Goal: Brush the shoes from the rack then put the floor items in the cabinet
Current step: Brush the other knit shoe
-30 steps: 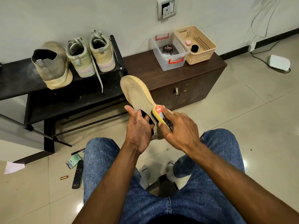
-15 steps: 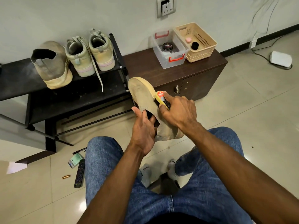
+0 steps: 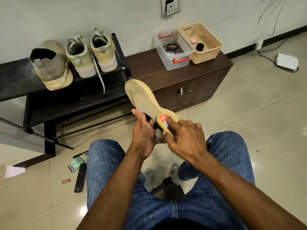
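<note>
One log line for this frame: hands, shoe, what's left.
left hand: holds boot | right hand: brush on boot | rack: three shoes | floor: remote, pen, battery

Tan shoe (image 3: 142, 97) sole-up w/ yellow brush (image 3: 163, 124) on heel.

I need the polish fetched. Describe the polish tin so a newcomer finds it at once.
Find the dark wooden cabinet against the wall. On top stand a clear plastic box with red handles and a beige basket. The polish tin lies inside the clear box: round, black, lettered lid.
</note>
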